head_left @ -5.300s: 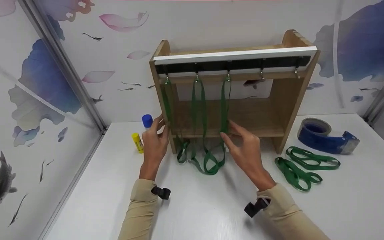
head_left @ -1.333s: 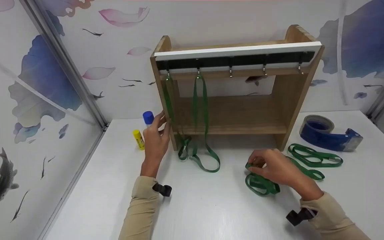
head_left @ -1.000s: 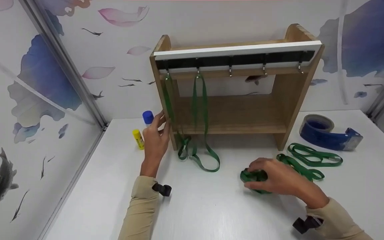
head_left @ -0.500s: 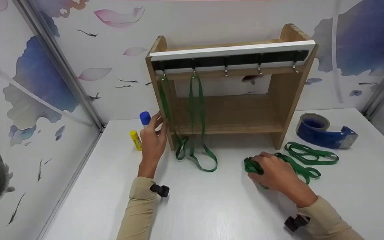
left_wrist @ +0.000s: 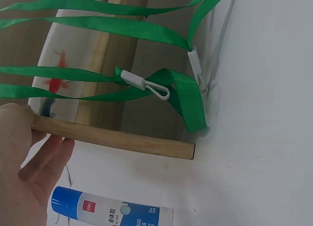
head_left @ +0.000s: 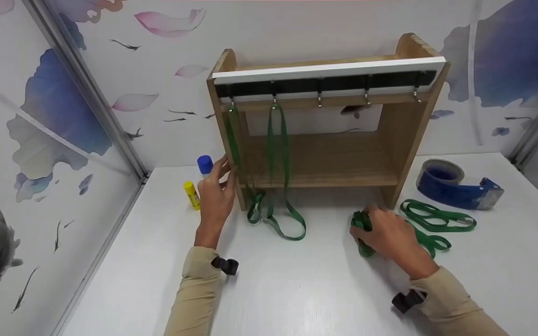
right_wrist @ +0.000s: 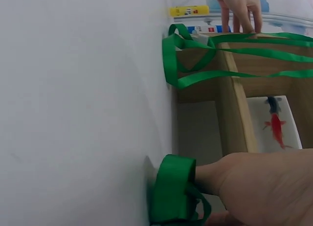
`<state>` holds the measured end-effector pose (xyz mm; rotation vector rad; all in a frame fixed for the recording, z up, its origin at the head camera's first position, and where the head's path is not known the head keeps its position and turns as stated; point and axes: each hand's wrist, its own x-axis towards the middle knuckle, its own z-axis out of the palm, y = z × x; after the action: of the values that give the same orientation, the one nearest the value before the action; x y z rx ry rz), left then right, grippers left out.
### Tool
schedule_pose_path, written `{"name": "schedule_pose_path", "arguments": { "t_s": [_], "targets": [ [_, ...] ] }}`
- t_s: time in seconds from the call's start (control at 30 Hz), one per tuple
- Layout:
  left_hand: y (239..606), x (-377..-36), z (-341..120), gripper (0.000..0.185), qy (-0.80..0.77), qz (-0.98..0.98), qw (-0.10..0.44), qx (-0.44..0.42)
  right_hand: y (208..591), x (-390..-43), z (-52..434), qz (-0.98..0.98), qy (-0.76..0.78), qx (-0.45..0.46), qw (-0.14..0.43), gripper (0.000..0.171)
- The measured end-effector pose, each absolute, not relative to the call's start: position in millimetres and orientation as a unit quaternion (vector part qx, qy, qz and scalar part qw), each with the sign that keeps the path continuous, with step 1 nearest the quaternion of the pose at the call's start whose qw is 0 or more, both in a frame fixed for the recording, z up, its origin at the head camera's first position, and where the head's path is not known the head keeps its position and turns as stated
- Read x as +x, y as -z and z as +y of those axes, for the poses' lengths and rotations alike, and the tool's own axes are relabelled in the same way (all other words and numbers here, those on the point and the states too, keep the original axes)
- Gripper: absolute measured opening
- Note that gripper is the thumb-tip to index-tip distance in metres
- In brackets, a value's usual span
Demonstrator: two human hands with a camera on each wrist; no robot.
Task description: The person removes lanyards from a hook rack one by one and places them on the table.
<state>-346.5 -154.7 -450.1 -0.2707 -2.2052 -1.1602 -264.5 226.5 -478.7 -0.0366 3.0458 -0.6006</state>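
Note:
A wooden rack with a row of metal hooks stands at the back of the white table. Two green straps hang from the two left hooks and trail onto the table. My left hand rests with straight fingers against the rack's left post. My right hand grips a bunched green strap on the table in front of the rack's right leg; the bunch shows under the palm in the right wrist view.
Two more green straps lie on the table right of my right hand. A blue tape dispenser sits at the back right. A blue-capped glue stick and a yellow one stand left of the rack. Patterned walls enclose the table.
The third strap no longer hangs on its hook. My right hand gathered it into a bunch on the table and has slid it toward the rack's right leg. The left hand stayed put.

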Motion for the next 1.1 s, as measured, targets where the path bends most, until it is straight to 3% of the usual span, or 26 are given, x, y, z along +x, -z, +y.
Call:
{"name": "schedule_pose_path", "arguments": {
  "t_s": [0.23,0.67,0.93,1.1],
  "targets": [
    [452.0,-346.9,-156.1,0.042,0.441,-0.836,0.312,-0.098,468.4,-268.8,234.2,0.968,0.248,-0.012,0.043,0.067],
    [453.2,-348.6,-157.7,0.04,0.437,-0.837,0.316,-0.094,448.6,-270.1,246.0,0.95,0.303,-0.033,-0.063,0.037],
    [451.3,-348.7,-156.1,0.04,0.44,-0.838,0.311,-0.092,440.3,-273.5,254.7,0.917,0.34,-0.02,-0.209,0.023],
    [451.1,-347.3,-154.9,0.041,0.443,-0.837,0.305,-0.096,428.3,-283.5,271.9,0.862,0.39,0.048,-0.321,0.033]
  ]
}}
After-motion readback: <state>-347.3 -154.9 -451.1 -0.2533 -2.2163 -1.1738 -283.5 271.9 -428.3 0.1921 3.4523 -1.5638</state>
